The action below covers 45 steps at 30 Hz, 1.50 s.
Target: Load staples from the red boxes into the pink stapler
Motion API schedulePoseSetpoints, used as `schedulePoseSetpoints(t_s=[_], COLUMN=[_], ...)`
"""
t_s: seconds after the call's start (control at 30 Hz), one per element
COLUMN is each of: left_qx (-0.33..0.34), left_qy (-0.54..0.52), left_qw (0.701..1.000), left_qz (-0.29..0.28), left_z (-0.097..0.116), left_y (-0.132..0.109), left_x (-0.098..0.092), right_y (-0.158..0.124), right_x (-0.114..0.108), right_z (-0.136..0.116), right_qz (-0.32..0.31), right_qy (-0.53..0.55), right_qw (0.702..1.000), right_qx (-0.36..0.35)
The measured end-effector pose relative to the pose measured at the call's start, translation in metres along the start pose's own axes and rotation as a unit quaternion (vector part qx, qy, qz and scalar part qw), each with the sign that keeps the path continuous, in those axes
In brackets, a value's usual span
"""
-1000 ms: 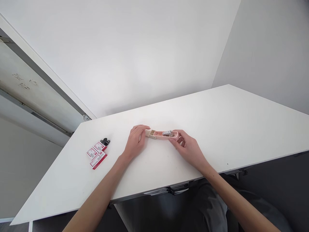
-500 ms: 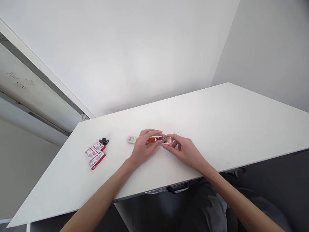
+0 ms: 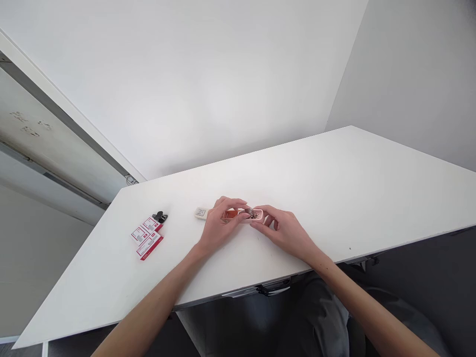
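A pink stapler [image 3: 241, 215] lies opened out on the white table [image 3: 334, 188], its cream end [image 3: 201, 213] sticking out to the left. My left hand [image 3: 222, 226] is curled over the stapler's middle, fingers closed on it. My right hand [image 3: 283, 230] pinches the stapler's right end, where a metal part shows. Both hands rest on the tabletop.
Small red and white staple boxes [image 3: 147, 238] lie at the left of the table, with a small black object [image 3: 160, 216] just behind them. The table's front edge runs close below my wrists. A white wall stands behind.
My left hand has slid right from the stapler's left end onto its middle, leaving the cream end showing. The stapler and my right hand shifted slightly left.
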<state>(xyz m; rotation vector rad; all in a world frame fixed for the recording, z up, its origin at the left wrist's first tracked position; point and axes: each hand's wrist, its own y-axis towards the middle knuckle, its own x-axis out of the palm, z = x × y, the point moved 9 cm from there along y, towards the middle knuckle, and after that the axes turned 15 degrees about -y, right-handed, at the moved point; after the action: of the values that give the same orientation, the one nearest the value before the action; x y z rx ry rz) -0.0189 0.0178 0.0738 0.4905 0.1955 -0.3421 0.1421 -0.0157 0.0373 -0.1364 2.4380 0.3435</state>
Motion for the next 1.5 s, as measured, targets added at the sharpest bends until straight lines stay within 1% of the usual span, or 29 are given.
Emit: schedulePoseSetpoints(t_s=[0.2,0.43,0.63,0.73,0.8,0.93,1.1,1.3,1.37,1.5], left_qx=[0.028,0.023,0.051,0.048,0.046,0.054,0.080,0.078,0.082,0.090], left_qy=[0.032,0.049,0.051,0.040,0.035,0.031,0.037,0.046,0.060,0.111], left_qw=[0.999,0.999,0.996,0.995,0.995,0.996,0.995,0.995,0.995,0.990], left_qz=[-0.005,-0.009,-0.053,-0.073,-0.077,-0.068,-0.039,-0.028,-0.023,0.011], left_z=[0.007,0.005,0.011,0.011,0.012,0.013,0.014,0.012,0.012,0.012], left_y=[0.001,0.001,0.000,-0.001,-0.001,-0.002,-0.001,-0.002,-0.002,0.000], left_x=[0.001,-0.001,0.009,0.013,0.014,0.014,0.010,0.008,0.006,-0.003], right_y=[0.000,0.000,0.000,0.000,0.000,0.000,0.000,0.000,0.000,0.000], right_x=[0.001,0.001,0.001,0.001,0.001,0.003,0.004,0.003,0.002,0.001], right_z=[0.002,0.002,0.001,0.001,0.001,0.002,0.001,0.000,0.002,0.007], right_qz=[-0.003,-0.004,-0.012,-0.012,-0.013,-0.014,-0.016,-0.019,-0.015,-0.007], right_qy=[0.002,-0.002,-0.004,-0.006,-0.009,-0.018,-0.020,-0.015,-0.013,-0.004], right_qw=[1.000,1.000,1.000,1.000,1.000,1.000,1.000,1.000,1.000,1.000], right_qx=[0.003,0.005,0.010,0.008,0.004,-0.002,-0.003,0.003,0.008,0.030])
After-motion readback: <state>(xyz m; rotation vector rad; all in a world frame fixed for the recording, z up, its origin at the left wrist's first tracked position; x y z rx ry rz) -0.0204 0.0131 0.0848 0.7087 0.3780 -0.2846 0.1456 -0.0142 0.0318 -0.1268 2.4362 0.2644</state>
